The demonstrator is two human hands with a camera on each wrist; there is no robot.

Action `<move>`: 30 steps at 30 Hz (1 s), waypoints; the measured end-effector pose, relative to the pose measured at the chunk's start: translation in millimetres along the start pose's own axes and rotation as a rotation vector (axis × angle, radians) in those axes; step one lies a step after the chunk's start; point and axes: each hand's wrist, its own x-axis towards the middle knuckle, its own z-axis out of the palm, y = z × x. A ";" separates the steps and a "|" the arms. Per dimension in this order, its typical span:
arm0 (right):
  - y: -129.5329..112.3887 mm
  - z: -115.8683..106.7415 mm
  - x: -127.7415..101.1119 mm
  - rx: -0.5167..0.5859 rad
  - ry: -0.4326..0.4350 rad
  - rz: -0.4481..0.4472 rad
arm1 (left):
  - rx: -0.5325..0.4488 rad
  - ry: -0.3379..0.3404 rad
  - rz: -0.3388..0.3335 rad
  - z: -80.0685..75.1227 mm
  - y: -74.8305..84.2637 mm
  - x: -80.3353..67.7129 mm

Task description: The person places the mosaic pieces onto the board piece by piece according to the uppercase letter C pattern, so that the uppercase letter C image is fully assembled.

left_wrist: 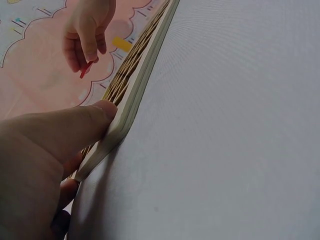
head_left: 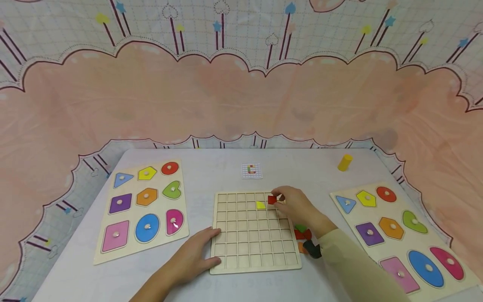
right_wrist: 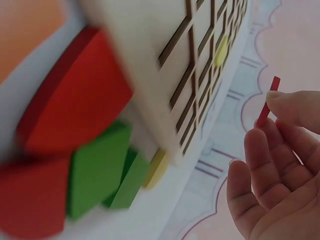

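A wooden grid board (head_left: 250, 272) lies mid-table with a yellow piece (head_left: 260, 205) in one of its upper cells. My right hand (head_left: 299, 209) is over the board's top right corner. Between thumb and fingertips it pinches a thin red square tile (head_left: 272, 200); the right wrist view shows the tile (right_wrist: 268, 102) edge-on. At the board's left edge is my left hand (head_left: 188, 256), thumb and forefinger spread apart and touching the rim. In the left wrist view, the left thumb lies against the board's edge (left_wrist: 127, 117).
Right of the board sit loose red, green (right_wrist: 100, 172), orange and dark pieces, partly hidden by the right arm. Knobbed shape puzzles flank it, left (head_left: 141, 209) and right (head_left: 400, 235). Behind are a small pattern card (head_left: 251, 170) and a yellow cylinder (head_left: 345, 162).
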 end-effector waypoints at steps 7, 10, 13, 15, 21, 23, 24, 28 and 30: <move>-11.7 13.1 7.8 0.041 -0.021 0.021 | -0.001 -0.003 -0.009 1.6 -0.5 0.4; -14.7 18.8 11.1 0.032 -0.024 0.018 | -0.004 -0.004 -0.011 1.7 -0.4 0.3; -17.5 23.3 14.1 0.031 -0.025 0.001 | -0.002 0.002 -0.008 1.8 -0.8 -0.2; -19.2 25.8 16.1 0.037 -0.028 -0.004 | -0.001 0.005 -0.003 1.7 -0.8 -0.7; -23.0 32.6 21.8 0.055 -0.039 -0.008 | -0.003 0.005 -0.015 2.1 0.0 -0.6; -24.2 34.0 23.3 0.059 -0.041 -0.004 | -0.003 0.006 -0.019 2.3 -0.1 -0.3; -24.7 34.6 24.0 0.061 -0.044 0.001 | -0.003 0.005 -0.020 2.4 -0.2 -0.3; -25.4 36.6 26.5 0.033 -0.050 -0.005 | -0.003 0.005 -0.019 2.3 -0.5 -0.1; -25.1 37.4 27.8 0.015 -0.054 -0.011 | -0.003 0.004 -0.019 2.2 -0.7 0.0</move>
